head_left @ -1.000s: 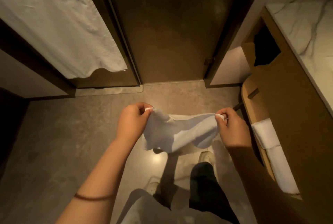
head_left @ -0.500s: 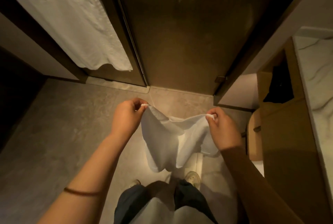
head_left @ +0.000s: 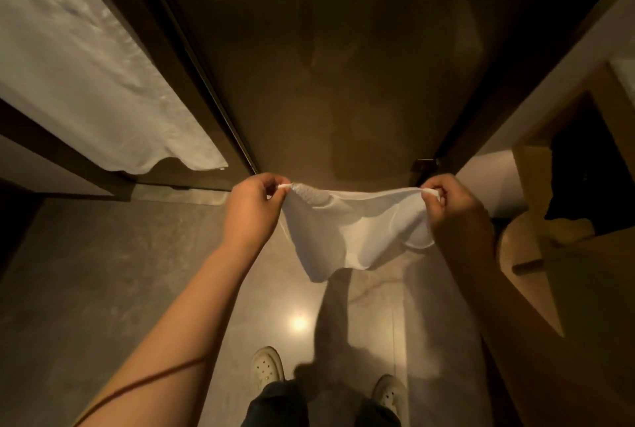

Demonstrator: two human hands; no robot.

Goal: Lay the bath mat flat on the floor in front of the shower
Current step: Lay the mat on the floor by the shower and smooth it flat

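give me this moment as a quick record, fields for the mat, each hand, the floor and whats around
mat: white bath mat, held up by its top edge, sagging in the middle, not on the floor
left hand: left hand pinching the mat's left corner
right hand: right hand pinching the right corner
floor: grey tile floor, bare under the mat
ahead: dark glass door
left side: white towel hanging
below: two white shoes
task state: mat not yet laid

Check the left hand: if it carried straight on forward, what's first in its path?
Probably the dark glass shower door. The left hand, pinching a bath mat corner, points toward its lower left edge; nothing shows between, though depth is unclear.
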